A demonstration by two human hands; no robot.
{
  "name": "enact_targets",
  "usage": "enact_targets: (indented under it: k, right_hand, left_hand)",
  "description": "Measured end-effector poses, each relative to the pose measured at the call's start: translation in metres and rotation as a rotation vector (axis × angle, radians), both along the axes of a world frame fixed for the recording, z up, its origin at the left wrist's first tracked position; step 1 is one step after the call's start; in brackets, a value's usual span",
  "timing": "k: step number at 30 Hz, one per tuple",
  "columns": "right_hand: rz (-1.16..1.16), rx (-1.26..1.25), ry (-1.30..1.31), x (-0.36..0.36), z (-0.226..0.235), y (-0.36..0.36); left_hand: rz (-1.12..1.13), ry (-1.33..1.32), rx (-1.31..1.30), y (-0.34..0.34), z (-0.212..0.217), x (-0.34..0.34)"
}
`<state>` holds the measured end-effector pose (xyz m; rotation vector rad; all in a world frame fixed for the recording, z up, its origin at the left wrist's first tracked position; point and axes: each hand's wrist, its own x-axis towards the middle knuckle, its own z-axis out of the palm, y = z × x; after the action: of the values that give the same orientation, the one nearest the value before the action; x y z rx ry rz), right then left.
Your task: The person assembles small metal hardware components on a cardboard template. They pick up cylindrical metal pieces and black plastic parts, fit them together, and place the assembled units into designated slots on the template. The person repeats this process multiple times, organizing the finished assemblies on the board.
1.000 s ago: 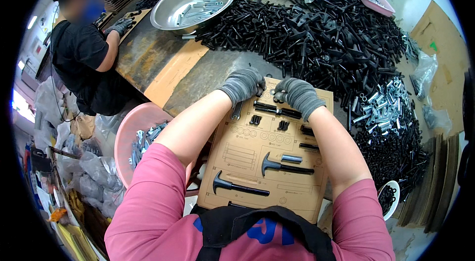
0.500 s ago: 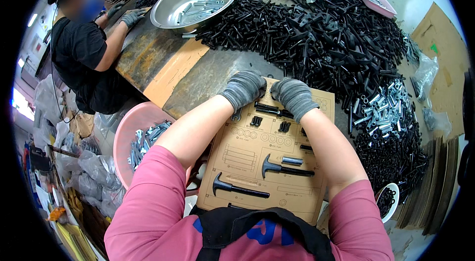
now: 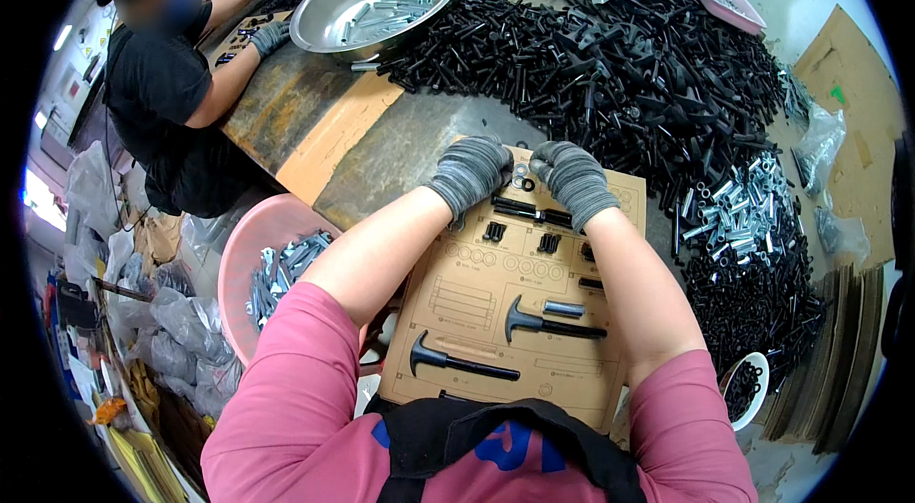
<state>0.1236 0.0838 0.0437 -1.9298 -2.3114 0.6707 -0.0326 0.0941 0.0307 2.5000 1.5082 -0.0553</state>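
Note:
In front of me lies a brown printed cardboard board (image 3: 467, 298) with dark hardware on it. My left hand (image 3: 472, 170), in a grey glove, is at its far left corner with the fingers curled in. My right hand (image 3: 575, 184), gloved alike, is at the far edge, fingers bent together; what either hand holds is hidden. Small black rings (image 3: 522, 183) lie on the board between them. Nearer to me are black rods (image 3: 519, 210), short black bolts (image 3: 549, 243), a silver tube (image 3: 563, 309) and two black T-shaped parts (image 3: 462, 357) (image 3: 553, 324).
A large heap of black bolts (image 3: 591, 74) covers the table beyond, with silver sleeves (image 3: 743, 212) at right. A steel bowl (image 3: 315, 22) stands far left, a pink tub (image 3: 238, 265) at my left. A white cup (image 3: 758, 408) is at right. A co-worker (image 3: 157, 84) works at left.
My right hand has shifted slightly right, and the black rings between my hands now show. The co-worker's hands at left have moved apart over dark parts. A far person's arm reaches toward the pink tray.

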Motion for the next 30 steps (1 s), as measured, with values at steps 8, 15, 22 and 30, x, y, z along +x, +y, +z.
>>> enact_targets:
  k: [8,15,22,30]
  right_hand:
    - [0.007,-0.114,-0.074,-0.004,-0.014,-0.004]
    - [-0.079,-0.057,0.257,0.024,-0.025,-0.005]
    - [-0.355,0.139,0.724,0.118,0.026,-0.093]
    - [-0.705,0.649,0.199,0.265,0.018,-0.267]
  left_hand:
    - [0.009,0.012,-0.037,0.0,0.003,0.001]
    - [-0.06,-0.119,0.013,-0.002,0.008,0.01]
    - [-0.035,0.013,-0.03,-0.002,0.008,0.014]
    - [0.14,-0.53,0.008,-0.017,0.013,-0.032]
